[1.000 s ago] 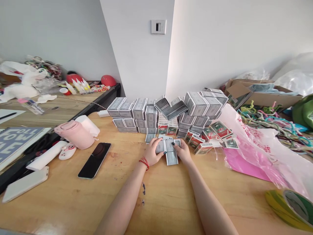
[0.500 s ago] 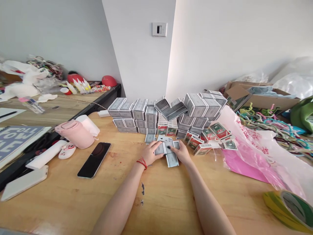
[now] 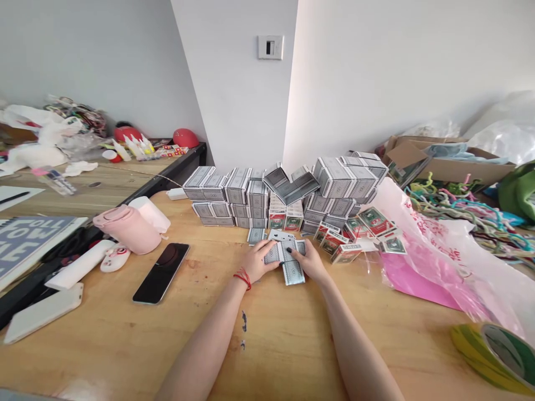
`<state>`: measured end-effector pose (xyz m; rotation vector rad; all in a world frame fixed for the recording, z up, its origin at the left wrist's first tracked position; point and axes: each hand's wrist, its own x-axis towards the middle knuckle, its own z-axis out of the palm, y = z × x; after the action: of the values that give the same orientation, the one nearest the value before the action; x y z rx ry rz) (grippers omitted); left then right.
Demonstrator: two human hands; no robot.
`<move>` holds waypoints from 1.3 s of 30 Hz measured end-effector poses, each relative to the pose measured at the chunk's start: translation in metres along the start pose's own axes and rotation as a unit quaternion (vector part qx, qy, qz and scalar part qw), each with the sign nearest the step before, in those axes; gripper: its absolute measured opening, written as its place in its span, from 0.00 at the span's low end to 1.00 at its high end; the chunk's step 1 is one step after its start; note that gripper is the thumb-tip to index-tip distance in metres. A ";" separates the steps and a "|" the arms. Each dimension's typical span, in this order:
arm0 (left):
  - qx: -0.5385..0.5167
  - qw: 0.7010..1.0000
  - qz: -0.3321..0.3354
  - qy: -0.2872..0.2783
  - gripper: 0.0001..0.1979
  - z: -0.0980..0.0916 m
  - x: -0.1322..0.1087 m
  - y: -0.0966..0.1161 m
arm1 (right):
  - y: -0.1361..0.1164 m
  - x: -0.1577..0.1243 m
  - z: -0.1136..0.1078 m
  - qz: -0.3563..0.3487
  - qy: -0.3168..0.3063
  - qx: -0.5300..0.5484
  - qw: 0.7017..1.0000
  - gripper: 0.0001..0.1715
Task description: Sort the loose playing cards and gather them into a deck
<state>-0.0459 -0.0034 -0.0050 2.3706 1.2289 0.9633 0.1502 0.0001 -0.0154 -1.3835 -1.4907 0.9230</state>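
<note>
Both my hands are on a group of patterned playing cards low over the wooden table. My left hand, with a red string at the wrist, grips the left card, fingers over its far edge and thumb along the near one. On the right side, my right hand pinches the cards, its dark-nailed thumb on top. One card hangs toward me below the thumbs. Just beyond lie a face-up card and a card with its back showing. Behind them stand stacked blocks folded from cards.
Red and green card boxes lie right of my hands, beside pink plastic wrapping. A yellow tape roll sits at the near right. Left are a black phone, a pink bottle and a white phone-like slab.
Hands and cards keep nearly the same position. The view has shifted very slightly.
</note>
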 end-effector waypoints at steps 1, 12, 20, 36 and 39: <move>0.002 1.000 0.001 -0.001 0.25 0.000 0.000 0.000 | 0.000 0.000 0.000 0.002 -0.002 0.000 1.000 0.18; 0.029 0.999 -0.014 0.001 0.25 0.003 0.000 -0.002 | 0.004 0.000 0.000 0.017 -0.003 0.056 0.998 0.15; 0.026 0.999 -0.018 -0.006 0.25 0.003 0.001 -0.002 | 0.004 -0.001 -0.002 0.022 -0.017 0.059 0.998 0.13; 0.003 0.999 0.003 -0.036 0.25 0.004 0.002 0.007 | -0.004 -0.004 -0.006 0.037 -0.105 0.108 0.988 0.14; -0.015 1.000 -0.012 -0.019 0.25 0.005 0.003 0.009 | -0.009 -0.004 -0.004 0.055 -0.082 0.165 0.981 0.16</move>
<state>-0.0358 -0.0066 -0.0025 2.3355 1.2173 0.9182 0.1514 -0.0047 -0.0063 -1.1765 -1.3163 1.3170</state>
